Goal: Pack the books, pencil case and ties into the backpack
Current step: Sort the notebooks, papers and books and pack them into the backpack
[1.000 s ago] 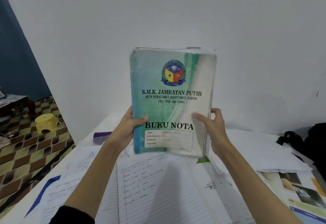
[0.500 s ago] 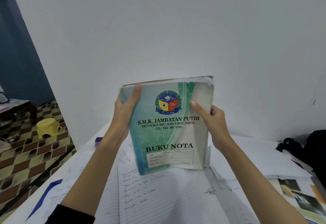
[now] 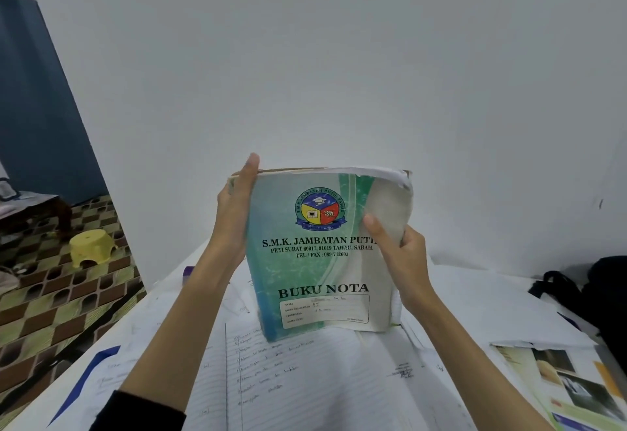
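Above the middle of the white worktop (image 3: 163,298), upright and held between two hands: one green-and-white soft-cover notebook (image 3: 319,271) printed "BUKU NOTA", with a round school crest and a filled-in label box (handwriting too small to read). Its top edge is worn and its lower edge sits just over the open lined exercise book (image 3: 305,379).

Left hand (image 3: 234,220): lies along the notebook's left edge, thumb reaching up to the top corner, fingers wrapped behind the spine, gripping it.

Right hand (image 3: 403,254): clasps the notebook's right edge, thumb pressed on the front cover, fingers curled behind the pages.

Lined exercise book: lies open and flat, near centre, handwritten lines on its left part.

Loose white paper sheets (image 3: 475,298): spread over the right and far part of the worktop.

Glossy colour-printed pages (image 3: 563,379): near right, lying flat.

Black fabric backpack (image 3: 604,295): far right edge, only partly in view, a strap loop showing.

Small purple object (image 3: 187,273): far left edge of the worktop, mostly hidden by the left forearm.

Pale yellow plastic stool (image 3: 91,248): on the patterned brown-and-green floor (image 3: 51,312), left.
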